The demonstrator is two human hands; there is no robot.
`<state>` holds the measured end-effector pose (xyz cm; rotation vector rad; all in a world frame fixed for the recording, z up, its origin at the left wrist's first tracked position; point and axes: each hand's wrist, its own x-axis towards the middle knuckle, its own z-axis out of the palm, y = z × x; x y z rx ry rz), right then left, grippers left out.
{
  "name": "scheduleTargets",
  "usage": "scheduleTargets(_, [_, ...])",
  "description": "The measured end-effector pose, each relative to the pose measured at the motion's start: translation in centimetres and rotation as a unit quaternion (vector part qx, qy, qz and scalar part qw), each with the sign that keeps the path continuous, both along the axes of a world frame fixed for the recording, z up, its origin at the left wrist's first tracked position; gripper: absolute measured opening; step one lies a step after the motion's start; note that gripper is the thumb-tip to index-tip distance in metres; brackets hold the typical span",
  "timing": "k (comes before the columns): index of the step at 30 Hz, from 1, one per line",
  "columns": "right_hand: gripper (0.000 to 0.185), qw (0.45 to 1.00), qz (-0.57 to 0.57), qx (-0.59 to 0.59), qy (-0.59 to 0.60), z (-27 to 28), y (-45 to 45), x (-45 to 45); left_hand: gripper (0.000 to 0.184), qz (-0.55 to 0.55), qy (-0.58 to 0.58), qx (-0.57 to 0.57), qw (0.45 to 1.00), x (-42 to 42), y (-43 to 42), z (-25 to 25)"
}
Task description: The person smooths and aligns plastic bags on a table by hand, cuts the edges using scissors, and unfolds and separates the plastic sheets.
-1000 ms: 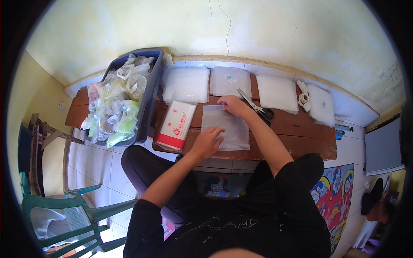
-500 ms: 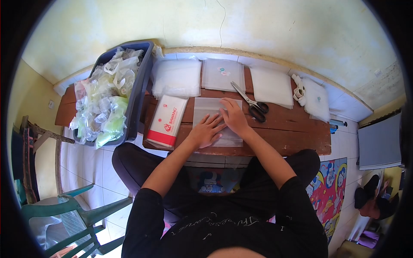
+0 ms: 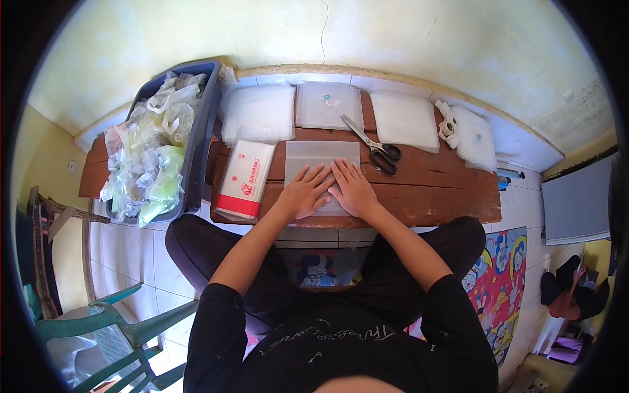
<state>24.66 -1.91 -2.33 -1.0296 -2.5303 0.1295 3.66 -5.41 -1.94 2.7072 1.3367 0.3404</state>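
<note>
A clear plastic sheet or bag point(image 3: 321, 152) lies flat on the brown wooden table point(image 3: 419, 196) in front of me. My left hand point(image 3: 305, 193) rests flat on its left half, fingers spread. Beside it my right hand point(image 3: 354, 190) presses flat on the right half, fingertips pointing away from me. The two hands nearly touch at the thumbs. To the left lies a white and red packet printed "BAWANG" point(image 3: 246, 177). Black-handled scissors point(image 3: 377, 147) lie just beyond my right hand, blades toward the wall.
Stacks of clear plastic bags point(image 3: 259, 114) line the table's far edge, with a white roll of strip point(image 3: 447, 124) among them. A dark tub point(image 3: 205, 124) full of crumpled plastic stands left. A green chair point(image 3: 124, 321) is at lower left; a person point(image 3: 573, 291) sits far right.
My right hand has slid down the plastic toward me and now lies flat beside my left hand. The whole view has shifted slightly.
</note>
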Motion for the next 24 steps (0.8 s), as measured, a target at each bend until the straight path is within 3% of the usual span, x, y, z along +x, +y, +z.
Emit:
scheduleTargets(19, [0.071,0.999,0.018,-0.002,-0.048,0.0,0.7,0.9,0.063,0.003,0.015,-0.001,1.0,0.3,0.1,0.3])
scheduleTargets(24, [0.07,0.999,0.018,-0.002,-0.046,0.0,0.8,0.9,0.056,0.02,-0.003,-0.042,0.999,0.9,0.4,1.8])
